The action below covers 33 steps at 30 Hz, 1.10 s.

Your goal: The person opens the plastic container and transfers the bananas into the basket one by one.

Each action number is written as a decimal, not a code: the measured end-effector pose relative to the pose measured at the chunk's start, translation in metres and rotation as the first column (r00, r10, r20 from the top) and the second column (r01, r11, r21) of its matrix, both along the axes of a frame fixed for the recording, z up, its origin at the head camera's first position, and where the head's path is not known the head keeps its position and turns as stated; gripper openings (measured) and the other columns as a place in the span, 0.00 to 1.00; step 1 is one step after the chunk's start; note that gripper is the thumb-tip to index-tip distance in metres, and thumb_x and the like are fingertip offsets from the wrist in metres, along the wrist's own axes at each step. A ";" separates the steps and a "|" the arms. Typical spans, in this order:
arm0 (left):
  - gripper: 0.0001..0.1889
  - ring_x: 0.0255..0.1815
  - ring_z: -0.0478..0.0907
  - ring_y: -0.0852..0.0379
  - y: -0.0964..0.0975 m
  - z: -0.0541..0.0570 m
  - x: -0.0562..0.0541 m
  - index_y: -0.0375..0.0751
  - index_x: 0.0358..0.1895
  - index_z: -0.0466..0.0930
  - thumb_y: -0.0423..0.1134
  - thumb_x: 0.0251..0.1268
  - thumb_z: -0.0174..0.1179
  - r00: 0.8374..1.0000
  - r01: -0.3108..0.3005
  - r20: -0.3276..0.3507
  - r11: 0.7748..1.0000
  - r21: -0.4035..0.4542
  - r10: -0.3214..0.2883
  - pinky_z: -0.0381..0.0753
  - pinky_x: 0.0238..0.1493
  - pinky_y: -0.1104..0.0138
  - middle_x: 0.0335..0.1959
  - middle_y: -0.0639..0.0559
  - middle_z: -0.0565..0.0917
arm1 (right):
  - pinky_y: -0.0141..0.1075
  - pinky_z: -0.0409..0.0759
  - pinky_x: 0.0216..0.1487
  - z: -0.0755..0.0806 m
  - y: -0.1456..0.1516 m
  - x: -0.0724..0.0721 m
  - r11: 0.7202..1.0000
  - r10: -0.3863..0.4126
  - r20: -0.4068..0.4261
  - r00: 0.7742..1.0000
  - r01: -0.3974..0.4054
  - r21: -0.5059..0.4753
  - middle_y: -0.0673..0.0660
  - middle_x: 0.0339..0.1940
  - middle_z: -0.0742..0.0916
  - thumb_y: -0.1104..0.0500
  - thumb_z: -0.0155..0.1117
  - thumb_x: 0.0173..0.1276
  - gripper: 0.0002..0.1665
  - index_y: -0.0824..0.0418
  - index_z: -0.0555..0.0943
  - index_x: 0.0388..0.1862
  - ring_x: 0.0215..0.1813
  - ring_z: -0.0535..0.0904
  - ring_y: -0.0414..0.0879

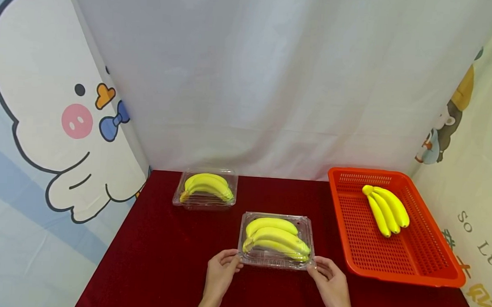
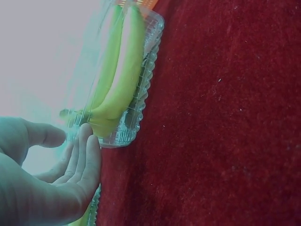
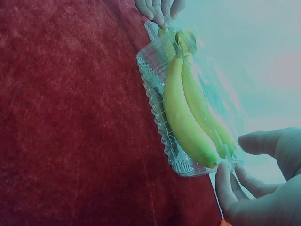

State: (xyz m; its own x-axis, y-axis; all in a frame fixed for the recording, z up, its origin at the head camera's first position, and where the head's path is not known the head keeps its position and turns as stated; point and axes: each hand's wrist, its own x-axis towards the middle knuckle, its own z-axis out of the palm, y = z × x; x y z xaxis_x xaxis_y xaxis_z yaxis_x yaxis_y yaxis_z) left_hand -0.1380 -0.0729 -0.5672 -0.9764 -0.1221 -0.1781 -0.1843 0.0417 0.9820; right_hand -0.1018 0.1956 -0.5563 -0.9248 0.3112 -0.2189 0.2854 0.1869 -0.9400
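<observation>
Gripping with curled fingers [image 2: 93, 160], your left hand [image 1: 220, 270] and right hand [image 1: 330, 284] hold the two near corners of a clear, rectangular plastic box [image 1: 274, 263] in front of you, over the dark red worktop [image 1: 163, 260]. Yellow bananas [image 1: 277, 237] lie inside it. Farther back to the left sits a second clear box [image 1: 204, 207] of bananas; at right, a red plastic basket [image 1: 389, 261] holds a yellow bunch [image 1: 388, 211].
</observation>
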 end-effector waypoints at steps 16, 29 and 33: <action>0.11 0.34 0.85 0.53 -0.004 0.000 -0.003 0.23 0.49 0.83 0.30 0.70 0.61 0.998 0.042 -0.040 0.998 -0.042 -0.044 0.85 0.36 0.68 0.34 0.42 0.87 | 0.27 0.82 0.47 0.008 -0.002 -0.002 0.998 -0.032 -0.002 0.999 0.032 -0.052 0.64 0.56 0.84 0.60 0.71 0.71 0.24 0.69 0.78 0.62 0.43 0.82 0.35; 0.12 0.37 0.82 0.55 -0.008 0.006 -0.011 0.23 0.48 0.83 0.30 0.68 0.62 0.993 0.115 0.023 0.992 -0.054 -0.114 0.84 0.38 0.68 0.36 0.44 0.86 | 0.30 0.84 0.47 0.007 0.001 -0.005 0.998 -0.019 0.023 1.000 0.020 -0.053 0.63 0.53 0.84 0.60 0.70 0.71 0.24 0.69 0.78 0.62 0.42 0.83 0.37; 0.10 0.38 0.83 0.54 -0.009 0.011 -0.012 0.24 0.46 0.84 0.30 0.68 0.63 0.994 0.113 0.024 0.990 -0.084 -0.111 0.85 0.40 0.64 0.36 0.45 0.87 | 0.30 0.84 0.47 0.005 0.001 -0.005 0.999 -0.012 0.024 1.000 0.013 -0.050 0.62 0.54 0.84 0.59 0.71 0.72 0.25 0.69 0.77 0.63 0.42 0.83 0.38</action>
State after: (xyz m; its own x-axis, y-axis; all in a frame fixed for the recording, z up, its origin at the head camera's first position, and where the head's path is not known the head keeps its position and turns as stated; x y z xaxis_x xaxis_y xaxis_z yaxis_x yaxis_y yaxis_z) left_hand -0.1504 -0.0816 -0.5564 -0.9812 -0.0278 -0.1910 -0.1930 0.1462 0.9702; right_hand -0.1071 0.1962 -0.5509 -0.9153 0.3105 -0.2566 0.3100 0.1360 -0.9410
